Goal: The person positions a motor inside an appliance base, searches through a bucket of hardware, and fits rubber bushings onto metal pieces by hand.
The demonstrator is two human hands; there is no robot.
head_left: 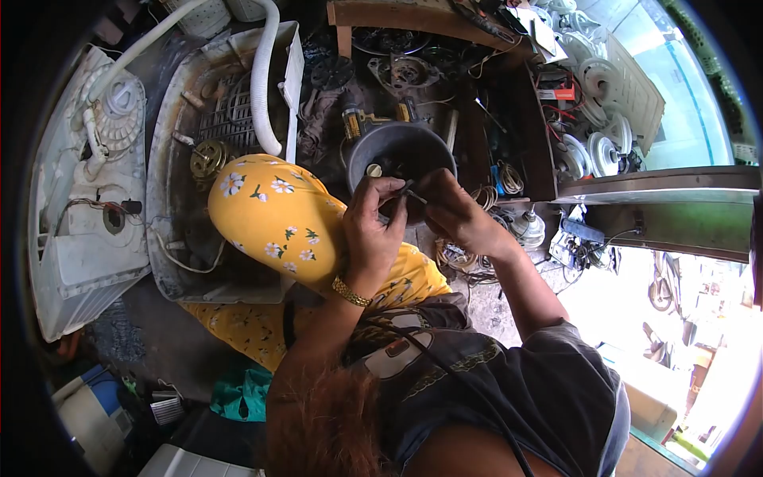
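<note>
My left hand (pixel 377 221) is closed in a pinch on a small dark part (pixel 408 191) over the near side of a grey bucket (pixel 362 151). Just to its right, my right hand (pixel 457 211) has its fingers pressed together at the same part, which looks thin and partly metallic. Fingers cover most of it, so its shape cannot be made out. Inside the bucket, left of the part, a small pale round piece (pixel 373 170) shows beside my left fingertips.
Yellow-and-black power tools (pixel 352 121) stand behind the bucket. An old washing machine body (pixel 163 167) with a white hose (pixel 262 95) lies at the left. White pulleys (pixel 602 149) and coiled wires (pixel 510 180) are at the right. A wooden bench (pixel 421 17) spans the top.
</note>
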